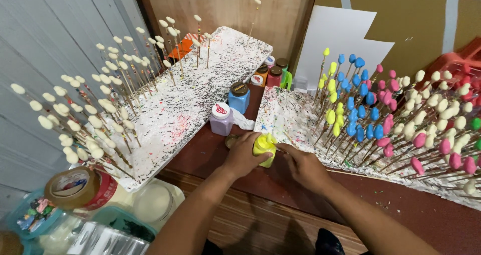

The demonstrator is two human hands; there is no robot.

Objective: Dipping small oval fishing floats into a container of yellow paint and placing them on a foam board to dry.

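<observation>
Paint could spill on the red table if the yellow bottle tips, since the left hand grips it there while the right hand pinches its side.

Left arm: we see it bare, rising from the near edge and slanting up to the right.
Left hand: knuckles up, our fingers curled tight in a wrapping grip, thumb side turned right.
Right arm: bare too, it enters from the near right corner and slants up to the left.
Right hand: palm down, our fingers bunched and pointing left toward the left hand.
Spacing: our two hands sit close, nearly meeting at mid-scene.
</observation>
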